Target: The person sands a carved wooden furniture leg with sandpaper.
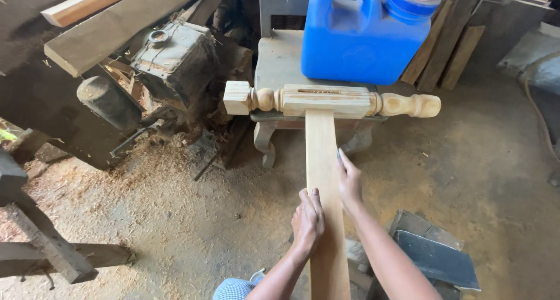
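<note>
Holding the flat board [322, 177], left hand [307, 220] and right hand [349, 180] clasp its edges. Beyond the grip its end meets the turned leg [326, 100]; seating it looks to need a straight push.

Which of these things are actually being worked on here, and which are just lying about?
In use: flat board, held by left hand and right hand; turned wooden leg.
Lying about: blue jug, old engine, stacked planks, sawdust.

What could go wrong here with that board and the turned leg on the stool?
1. The leg lies loose across the stool; pushing the board could roll or slide it off.
2. Both hands, left and right, hold the board's edges, so a slip could pinch fingers or give splinters.
3. The blue jug stands right behind the leg and might get knocked.
</note>
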